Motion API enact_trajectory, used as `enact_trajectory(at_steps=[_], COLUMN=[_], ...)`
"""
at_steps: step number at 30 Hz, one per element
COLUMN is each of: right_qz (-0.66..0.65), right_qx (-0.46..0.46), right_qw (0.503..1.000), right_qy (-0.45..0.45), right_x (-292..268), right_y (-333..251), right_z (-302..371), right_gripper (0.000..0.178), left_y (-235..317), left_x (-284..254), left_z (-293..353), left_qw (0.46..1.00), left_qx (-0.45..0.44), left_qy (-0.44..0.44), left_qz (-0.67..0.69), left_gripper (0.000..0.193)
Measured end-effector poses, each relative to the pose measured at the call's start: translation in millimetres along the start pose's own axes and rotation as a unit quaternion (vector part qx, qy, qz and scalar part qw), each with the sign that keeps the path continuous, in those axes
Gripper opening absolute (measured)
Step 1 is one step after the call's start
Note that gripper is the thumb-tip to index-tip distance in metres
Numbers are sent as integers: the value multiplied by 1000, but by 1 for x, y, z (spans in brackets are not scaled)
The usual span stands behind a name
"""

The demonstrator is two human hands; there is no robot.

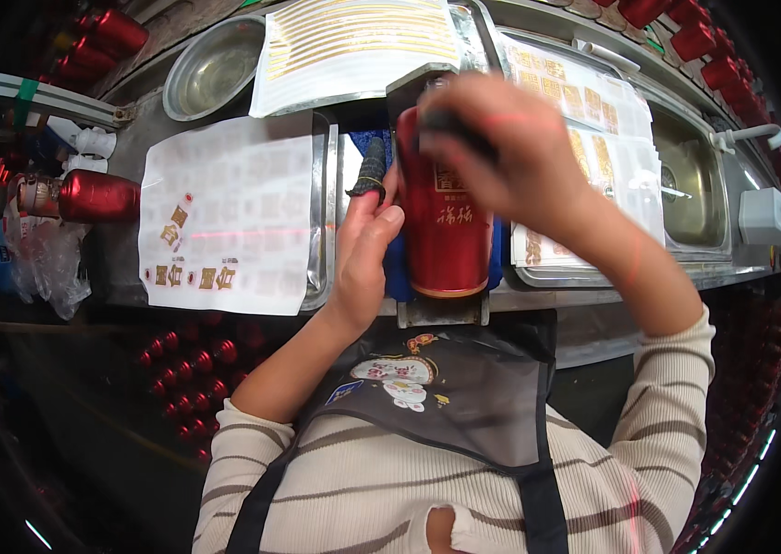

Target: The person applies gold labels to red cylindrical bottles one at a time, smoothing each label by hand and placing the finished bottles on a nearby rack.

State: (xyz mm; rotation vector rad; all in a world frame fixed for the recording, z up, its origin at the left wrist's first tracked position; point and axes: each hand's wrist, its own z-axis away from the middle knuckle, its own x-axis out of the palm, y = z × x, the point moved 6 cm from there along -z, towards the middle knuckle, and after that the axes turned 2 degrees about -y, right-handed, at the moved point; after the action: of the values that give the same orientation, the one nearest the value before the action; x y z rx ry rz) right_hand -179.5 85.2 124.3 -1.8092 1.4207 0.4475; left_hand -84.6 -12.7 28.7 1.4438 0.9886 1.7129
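Observation:
A glossy red bottle (448, 254) with gold marks lies in a metal cradle (443, 314) in front of me, its base toward me. My right hand (524, 152) is over the bottle's far part, smeared by motion. Its fingers close around a dark, flat-looking piece (458, 134) against the bottle; the exact kind is too blurred to tell. At the bottle's left side rests my left hand (364, 254), thumb and index finger stretched out, gripping nothing visible. A black ribbed finger cot (371, 169) covers the index finger. Blue cloth (496, 254) shows beneath the bottle.
Left of the bottle lies a white sheet (229, 185) with a few gold decals, on a metal tray (319, 277). A metal bowl (215, 69) and a gold-striped sheet (353, 46) are behind. Decal sheets (626, 203) and a sink (695, 194) stand right. Another red bottle (99, 196) lies far left.

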Motion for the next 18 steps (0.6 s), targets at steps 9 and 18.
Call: enact_trajectory(at_steps=[9, 18], right_qz=[-31, 82], right_qx=[49, 158], right_qw=[998, 980], right_qy=[-7, 88], right_x=[-12, -28], right_y=[-17, 17], right_z=[21, 28], right_gripper=[20, 24], left_y=[-18, -10], left_x=[-13, -18], left_z=[2, 6], left_qw=[1000, 996], left_qx=[-18, 29], left_qy=[8, 17], left_qz=[-9, -78], left_gripper=[57, 65])
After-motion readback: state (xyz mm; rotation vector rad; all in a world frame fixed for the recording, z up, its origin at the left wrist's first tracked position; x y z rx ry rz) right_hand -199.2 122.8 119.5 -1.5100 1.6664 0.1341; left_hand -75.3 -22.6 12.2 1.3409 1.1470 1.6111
